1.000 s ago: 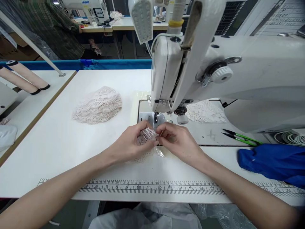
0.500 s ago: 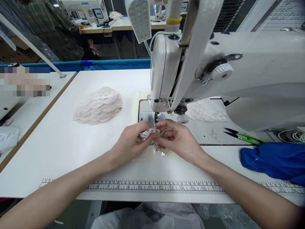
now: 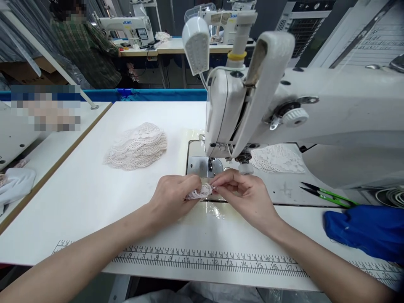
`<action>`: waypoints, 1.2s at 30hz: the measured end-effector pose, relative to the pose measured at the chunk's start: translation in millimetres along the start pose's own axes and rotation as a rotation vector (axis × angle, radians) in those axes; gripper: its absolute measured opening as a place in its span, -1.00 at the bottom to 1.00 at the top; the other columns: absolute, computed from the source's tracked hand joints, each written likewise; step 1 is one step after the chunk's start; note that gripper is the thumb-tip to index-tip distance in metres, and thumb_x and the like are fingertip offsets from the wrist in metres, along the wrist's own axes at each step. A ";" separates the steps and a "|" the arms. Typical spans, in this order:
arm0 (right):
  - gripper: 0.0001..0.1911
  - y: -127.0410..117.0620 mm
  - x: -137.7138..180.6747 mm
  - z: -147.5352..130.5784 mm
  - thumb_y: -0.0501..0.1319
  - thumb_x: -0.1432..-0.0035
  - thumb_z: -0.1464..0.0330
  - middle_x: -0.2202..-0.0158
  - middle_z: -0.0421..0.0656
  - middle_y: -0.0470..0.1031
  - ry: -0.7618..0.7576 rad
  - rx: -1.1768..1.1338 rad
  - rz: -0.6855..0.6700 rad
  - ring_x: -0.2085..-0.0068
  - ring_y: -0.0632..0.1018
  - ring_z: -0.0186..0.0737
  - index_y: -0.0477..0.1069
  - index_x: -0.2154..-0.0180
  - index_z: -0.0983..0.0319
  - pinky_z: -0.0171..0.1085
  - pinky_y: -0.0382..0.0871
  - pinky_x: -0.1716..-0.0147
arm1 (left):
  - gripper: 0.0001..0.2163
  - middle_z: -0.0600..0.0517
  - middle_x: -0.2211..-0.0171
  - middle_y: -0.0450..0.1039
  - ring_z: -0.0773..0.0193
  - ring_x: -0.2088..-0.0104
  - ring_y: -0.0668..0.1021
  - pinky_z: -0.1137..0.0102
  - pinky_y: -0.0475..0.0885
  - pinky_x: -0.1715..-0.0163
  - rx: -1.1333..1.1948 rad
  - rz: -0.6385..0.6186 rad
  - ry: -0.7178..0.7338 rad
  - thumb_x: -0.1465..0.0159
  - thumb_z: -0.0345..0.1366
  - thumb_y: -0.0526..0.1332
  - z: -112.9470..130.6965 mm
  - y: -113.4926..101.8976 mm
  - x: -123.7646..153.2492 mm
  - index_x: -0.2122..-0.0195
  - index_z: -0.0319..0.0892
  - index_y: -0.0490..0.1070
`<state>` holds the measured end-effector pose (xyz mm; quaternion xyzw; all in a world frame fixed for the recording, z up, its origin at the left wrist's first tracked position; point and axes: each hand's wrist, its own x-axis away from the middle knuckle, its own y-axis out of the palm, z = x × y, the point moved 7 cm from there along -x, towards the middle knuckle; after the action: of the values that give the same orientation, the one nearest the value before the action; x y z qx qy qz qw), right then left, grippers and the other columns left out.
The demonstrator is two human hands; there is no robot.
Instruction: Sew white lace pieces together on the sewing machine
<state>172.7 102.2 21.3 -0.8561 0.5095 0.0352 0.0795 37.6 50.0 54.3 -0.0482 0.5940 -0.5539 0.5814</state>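
Observation:
A small gathered piece of white lace [image 3: 202, 192] is between my hands, in front of the sewing machine [image 3: 227, 113]. My left hand [image 3: 173, 195] is closed around its bulk, thumb on top. With thumb and forefinger, my right hand [image 3: 244, 193] pinches the lace's right-hand end. Just beyond my fingers lies the metal needle plate [image 3: 198, 165] under the machine head. To the left on the table rests a fanned stack of lace pieces [image 3: 137, 147]. More lace [image 3: 277, 158] lies behind the needle area, to the right.
Green-handled thread snips [image 3: 331, 195] and a blue cloth [image 3: 366, 229] lie at the right. A printed ruler [image 3: 186, 259] runs along the table's front edge. At the far left, a person in a checked shirt [image 3: 85, 54] stands near another sewing machine [image 3: 128, 31].
The camera view has tilted up, so everything sits lower in the picture. My right fingertips have shifted to the lace's end, and more of the lace shows between my hands.

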 end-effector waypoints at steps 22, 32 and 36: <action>-0.77 4.0 12.6 -23.2 0.16 -0.17 0.57 0.34 -0.23 0.52 -0.465 0.439 -0.035 0.34 0.54 -0.36 0.41 0.18 0.18 -0.36 0.50 0.32 | -0.87 0.16 0.51 0.52 0.49 0.65 0.41 0.54 0.26 0.58 -0.028 0.028 0.123 -0.39 -0.34 0.05 3.7 1.9 5.0 0.24 -0.18 0.36; -0.80 4.6 20.9 -39.7 0.17 -0.17 0.61 0.41 -0.23 0.53 -0.685 0.613 0.041 0.44 0.52 -0.43 0.39 0.21 0.25 -0.45 0.42 0.48 | -0.91 0.16 0.58 0.41 0.48 0.66 0.33 0.50 0.17 0.61 -0.015 0.063 0.232 -0.38 -0.36 0.07 11.6 -6.6 4.8 0.23 -0.22 0.32; -0.84 7.9 35.9 -52.2 0.25 -0.10 0.63 0.43 -0.12 0.57 -0.993 0.825 0.068 0.37 0.59 -0.32 0.43 0.27 0.33 -0.40 0.49 0.43 | -0.87 0.23 0.65 0.33 0.49 0.70 0.31 0.54 0.21 0.62 0.009 0.039 0.147 -0.38 -0.26 0.08 11.3 -4.8 3.5 0.26 -0.20 0.28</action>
<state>181.9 58.4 66.9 -0.6206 0.4105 0.2307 0.6270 42.0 38.8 58.7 0.0066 0.6335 -0.5472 0.5470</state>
